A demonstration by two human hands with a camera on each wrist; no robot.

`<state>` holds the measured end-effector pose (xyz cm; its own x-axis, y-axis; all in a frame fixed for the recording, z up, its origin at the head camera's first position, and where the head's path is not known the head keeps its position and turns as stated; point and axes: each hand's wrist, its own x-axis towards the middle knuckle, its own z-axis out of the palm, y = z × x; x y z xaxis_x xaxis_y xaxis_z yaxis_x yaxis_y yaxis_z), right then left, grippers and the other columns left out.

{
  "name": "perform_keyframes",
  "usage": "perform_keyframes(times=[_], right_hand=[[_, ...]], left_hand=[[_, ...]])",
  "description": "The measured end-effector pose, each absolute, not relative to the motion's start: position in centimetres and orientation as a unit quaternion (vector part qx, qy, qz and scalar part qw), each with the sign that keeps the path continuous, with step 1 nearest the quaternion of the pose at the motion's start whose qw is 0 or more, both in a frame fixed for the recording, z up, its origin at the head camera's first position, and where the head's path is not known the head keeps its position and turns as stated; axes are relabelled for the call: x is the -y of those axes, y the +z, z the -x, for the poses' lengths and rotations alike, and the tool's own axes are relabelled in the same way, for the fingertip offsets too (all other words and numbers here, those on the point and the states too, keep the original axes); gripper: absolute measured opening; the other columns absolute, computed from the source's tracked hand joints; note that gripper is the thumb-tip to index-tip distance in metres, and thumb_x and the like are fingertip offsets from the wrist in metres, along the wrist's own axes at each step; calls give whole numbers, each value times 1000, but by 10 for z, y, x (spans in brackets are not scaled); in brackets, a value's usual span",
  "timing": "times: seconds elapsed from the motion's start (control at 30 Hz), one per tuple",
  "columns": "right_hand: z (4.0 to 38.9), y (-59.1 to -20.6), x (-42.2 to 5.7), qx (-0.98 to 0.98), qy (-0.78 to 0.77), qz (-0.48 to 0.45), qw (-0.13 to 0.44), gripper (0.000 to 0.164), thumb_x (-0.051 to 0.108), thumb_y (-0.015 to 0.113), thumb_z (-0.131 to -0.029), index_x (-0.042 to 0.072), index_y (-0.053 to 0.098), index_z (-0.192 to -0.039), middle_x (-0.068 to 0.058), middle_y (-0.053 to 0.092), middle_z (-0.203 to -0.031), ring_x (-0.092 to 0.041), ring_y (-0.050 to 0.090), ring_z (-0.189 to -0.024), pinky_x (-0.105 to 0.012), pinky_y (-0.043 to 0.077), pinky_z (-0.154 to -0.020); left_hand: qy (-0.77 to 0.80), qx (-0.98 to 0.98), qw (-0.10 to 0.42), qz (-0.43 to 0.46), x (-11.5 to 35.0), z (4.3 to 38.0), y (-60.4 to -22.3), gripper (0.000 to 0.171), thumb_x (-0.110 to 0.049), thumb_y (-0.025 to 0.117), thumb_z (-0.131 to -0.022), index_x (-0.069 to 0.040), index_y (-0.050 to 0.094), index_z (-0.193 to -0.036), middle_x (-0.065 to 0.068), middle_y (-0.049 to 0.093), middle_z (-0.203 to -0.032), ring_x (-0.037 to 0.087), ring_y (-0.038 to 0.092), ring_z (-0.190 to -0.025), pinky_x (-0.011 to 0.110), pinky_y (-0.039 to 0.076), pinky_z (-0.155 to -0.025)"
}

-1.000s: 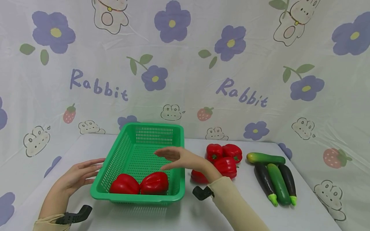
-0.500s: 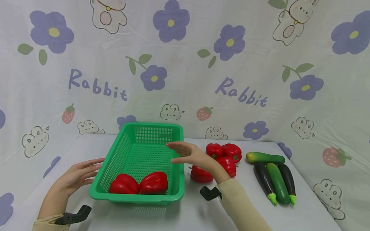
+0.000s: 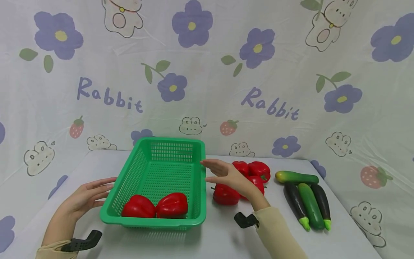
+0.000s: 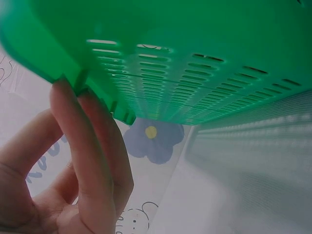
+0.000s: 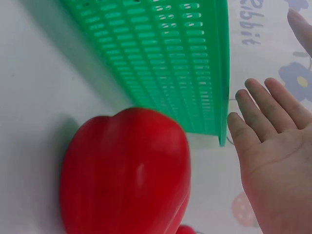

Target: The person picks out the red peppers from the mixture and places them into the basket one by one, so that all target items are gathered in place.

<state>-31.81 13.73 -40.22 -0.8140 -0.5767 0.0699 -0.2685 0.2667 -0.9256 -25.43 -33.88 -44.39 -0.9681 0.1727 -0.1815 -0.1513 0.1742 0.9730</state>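
The right hand (image 3: pixel 231 176) hovers with straight, spread fingers and holds nothing, just right of the green basket (image 3: pixel 152 180), above a group of red bell peppers (image 3: pixel 249 176) on the white table (image 3: pixel 220 237). The nearest of these, a red pepper (image 3: pixel 225 194), lies on the table just beside the basket's right wall, below the palm; the right wrist view shows it close to the hand but apart from it. The left hand (image 3: pixel 85 196) rests flat and relaxed on the table, its fingertips (image 4: pixel 66 90) touching the basket's left rim, gripping nothing. Two red peppers (image 3: pixel 155 206) lie side by side at the basket's near end. Right of the pepper group lie cucumbers and eggplants (image 3: pixel 307 196), close together.
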Motion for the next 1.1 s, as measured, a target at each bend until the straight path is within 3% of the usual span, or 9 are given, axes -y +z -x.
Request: perform_keyframes(times=[0.37, 0.73, 1.1], right_hand=[[314, -416, -158, -788, -546, 251, 132, 64, 30, 72, -87, 31, 44, -144, 8, 48, -148, -20, 40, -143, -44, 38, -112], [311, -433, -177, -781, -564, 238, 121, 65, 26, 71, -89, 23, 42, -147, 2, 47, -150, -24, 38, -144, -48, 38, -112], [308, -441, -185, -789, -574, 198, 93, 70, 29, 74, -86, 26, 41, -147, 3, 46, -151, -25, 34, -146, -48, 40, -110]], left_hand=[[640, -758, 126, -10, 339, 253, -443, 39, -31, 56, -99, -24, 56, -138, -27, 64, -108, 0, 64, -104, 38, 54, -91], [644, -754, 129, -19, 339, 253, -443, 35, -30, 55, -100, -27, 58, -135, -26, 65, -109, 0, 64, -103, 35, 54, -89], [641, -757, 123, -12, 338, 254, -443, 37, -30, 56, -99, -25, 57, -136, -27, 64, -108, 0, 65, -102, 37, 54, -90]])
